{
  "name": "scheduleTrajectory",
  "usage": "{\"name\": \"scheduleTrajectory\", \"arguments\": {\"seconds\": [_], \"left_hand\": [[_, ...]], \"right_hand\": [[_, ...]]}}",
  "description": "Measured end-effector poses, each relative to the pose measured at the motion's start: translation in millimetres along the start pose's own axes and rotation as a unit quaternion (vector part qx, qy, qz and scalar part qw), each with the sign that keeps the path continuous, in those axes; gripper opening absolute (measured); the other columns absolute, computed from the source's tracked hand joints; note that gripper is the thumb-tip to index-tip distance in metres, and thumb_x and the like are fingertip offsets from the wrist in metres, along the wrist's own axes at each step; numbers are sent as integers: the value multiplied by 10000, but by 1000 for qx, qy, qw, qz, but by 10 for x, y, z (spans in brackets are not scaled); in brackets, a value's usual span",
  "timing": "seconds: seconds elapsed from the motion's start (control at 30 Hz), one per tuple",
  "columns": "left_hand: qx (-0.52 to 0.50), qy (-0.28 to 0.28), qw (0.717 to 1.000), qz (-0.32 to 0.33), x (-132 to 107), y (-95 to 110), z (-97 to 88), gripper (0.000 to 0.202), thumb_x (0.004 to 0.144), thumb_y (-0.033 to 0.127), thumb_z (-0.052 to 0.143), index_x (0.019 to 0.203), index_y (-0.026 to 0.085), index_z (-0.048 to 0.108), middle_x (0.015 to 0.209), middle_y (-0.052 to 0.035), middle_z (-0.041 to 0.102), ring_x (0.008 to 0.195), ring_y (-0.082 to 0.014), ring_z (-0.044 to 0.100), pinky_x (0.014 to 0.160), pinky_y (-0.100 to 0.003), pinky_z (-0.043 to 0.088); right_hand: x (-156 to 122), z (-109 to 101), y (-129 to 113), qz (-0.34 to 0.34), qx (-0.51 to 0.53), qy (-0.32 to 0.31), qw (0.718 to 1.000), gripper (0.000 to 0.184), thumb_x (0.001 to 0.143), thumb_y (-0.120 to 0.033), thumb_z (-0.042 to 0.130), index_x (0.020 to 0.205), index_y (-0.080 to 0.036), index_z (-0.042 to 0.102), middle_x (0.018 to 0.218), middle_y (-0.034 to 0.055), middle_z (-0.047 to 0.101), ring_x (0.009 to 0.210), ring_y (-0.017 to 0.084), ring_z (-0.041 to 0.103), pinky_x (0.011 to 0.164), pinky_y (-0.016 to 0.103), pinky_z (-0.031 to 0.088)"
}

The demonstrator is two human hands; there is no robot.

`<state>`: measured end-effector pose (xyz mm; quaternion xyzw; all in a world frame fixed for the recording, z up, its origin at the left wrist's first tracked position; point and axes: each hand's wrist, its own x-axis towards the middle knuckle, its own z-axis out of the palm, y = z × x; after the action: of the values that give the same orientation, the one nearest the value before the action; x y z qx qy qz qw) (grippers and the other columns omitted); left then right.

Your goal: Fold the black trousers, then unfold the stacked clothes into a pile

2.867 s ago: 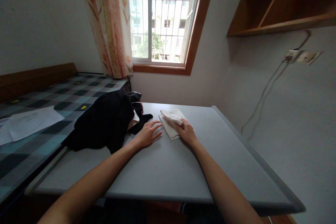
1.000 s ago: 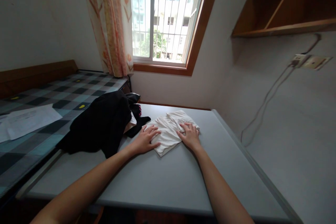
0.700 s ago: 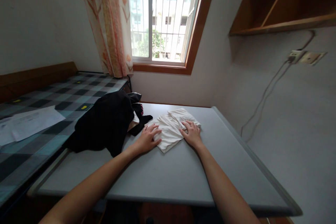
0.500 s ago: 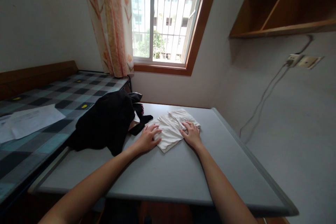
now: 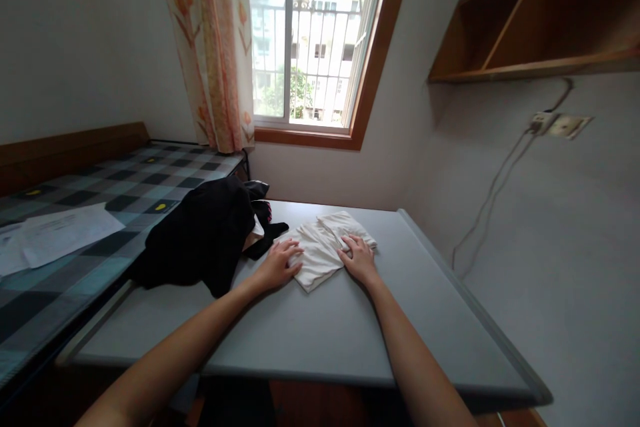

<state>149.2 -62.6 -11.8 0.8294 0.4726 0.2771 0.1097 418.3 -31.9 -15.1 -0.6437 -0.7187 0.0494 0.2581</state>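
A folded white cloth garment (image 5: 323, 257) lies on the pale grey table (image 5: 310, 340); its exact kind I cannot make out. My left hand (image 5: 277, 263) rests on the garment's left edge, fingers stretched out. On its right part lies my right hand (image 5: 359, 259), palm down with the fingers spread. Neither hand grips the cloth. Left of my left hand is a heap of black clothing (image 5: 200, 233), with a bit of white and a pink-striped piece showing at its right side.
A bed with a checked sheet (image 5: 115, 180) adjoins the table on the left, with papers (image 5: 70, 233) on it. Behind the table are a window (image 5: 315, 47) and a curtain (image 5: 220, 47). A wooden shelf (image 5: 540, 67) and a socket with cables (image 5: 555, 123) are on the right wall.
The view has tilted up and turned slightly right. Both hands remain flat on the white garment, almost unmoved against it.
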Motion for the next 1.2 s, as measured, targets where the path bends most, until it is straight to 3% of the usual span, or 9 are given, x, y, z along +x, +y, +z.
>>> {"name": "scheduleTrajectory", "arguments": {"seconds": [0.63, 0.77, 1.0, 1.1, 1.2], "left_hand": [[-26, 2, 1000, -5, 4, -60, 6, 320, 861, 342, 603, 1143, 207, 670, 1304, -115, 598, 1274, -259, 495, 1126, -490, 292], [-24, -9, 1000, -6, 8, -53, -11, 331, 853, 327, 597, 1155, 209, 665, 1314, -115, 590, 1289, -267, 481, 1132, -505, 276], [-12, -16, 999, -30, 16, -23, -85, 425, 797, 91, 476, 1157, 238, 649, 1230, -61, 634, 1195, -228, 549, 1152, -557, 171], [-12, 10, 999, -31, 26, -40, -74, 300, 851, 193, 520, 1115, 221, 661, 1151, -64, 656, 1121, -230, 579, 1137, -537, 209], [-6, 32, 999, -25, 34, -67, -37, 269, 866, 312, 575, 1094, 203, 667, 1073, -72, 664, 1059, -237, 593, 1090, -489, 304]], "right_hand": [[-13, -22, -37, 8, 4, 12, 1000, 399, 863, -357, 558, 1240, -244, 624, 1344, 91, 541, 1256, 255, 459, 1033, 405, 328], [1, -79, -28, 16, 11, 23, 1000, 333, 887, -332, 508, 1167, -239, 663, 1242, 80, 622, 1179, 246, 521, 980, 380, 361], [79, -162, 29, 119, 144, 135, 973, 414, 894, -388, 383, 1072, -155, 674, 974, 128, 712, 866, 244, 636, 767, 314, 444], [86, -138, 24, 109, 198, 170, 959, 433, 857, -409, 385, 1042, -140, 670, 952, 124, 709, 802, 237, 627, 740, 323, 459], [94, -100, 22, 96, 228, 194, 949, 462, 844, -418, 385, 1130, -154, 636, 952, 106, 704, 784, 227, 625, 741, 335, 472]]}}
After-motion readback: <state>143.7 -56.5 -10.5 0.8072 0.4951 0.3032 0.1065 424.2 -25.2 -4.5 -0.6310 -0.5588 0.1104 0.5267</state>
